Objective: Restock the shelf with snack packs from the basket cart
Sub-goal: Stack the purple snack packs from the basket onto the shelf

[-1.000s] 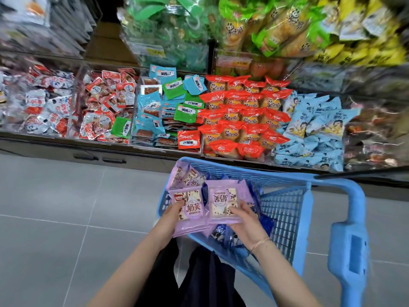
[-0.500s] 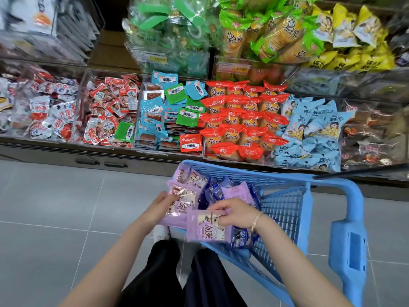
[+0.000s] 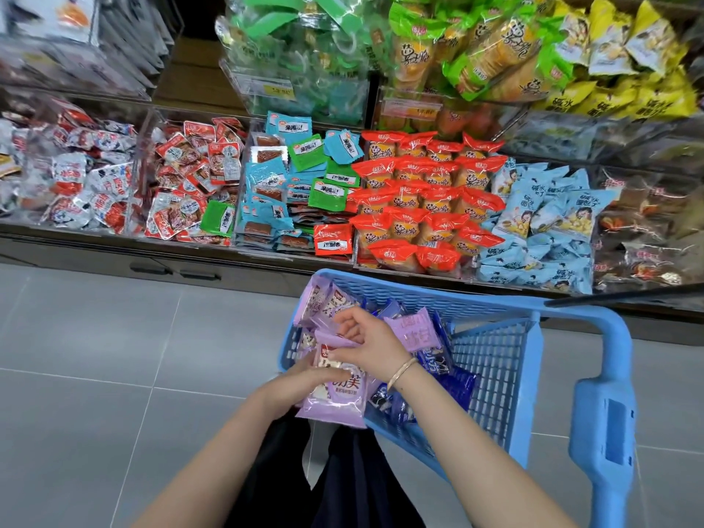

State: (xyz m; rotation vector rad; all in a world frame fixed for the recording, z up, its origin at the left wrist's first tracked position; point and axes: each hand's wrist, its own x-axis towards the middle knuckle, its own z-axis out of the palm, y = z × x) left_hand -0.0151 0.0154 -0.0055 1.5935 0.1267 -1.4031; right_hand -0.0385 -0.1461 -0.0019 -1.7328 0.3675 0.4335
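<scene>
Shelf: runs across the far side, its clear bins crammed with red, green, blue and yellow packets.
Basket cart: blue plastic, standing just in front of the shelf, with its handle to the right.
Purple snack packs: heaped in the cart's left end over dark blue packs; a small stack hangs over the near rim.
Left hand: grips that stack from the left, fingers curled across its face.
Right hand: just above, fingers bent and pressed together, pinching a purple pack's top edge.
Bracelet: thin band on the right wrist.
</scene>
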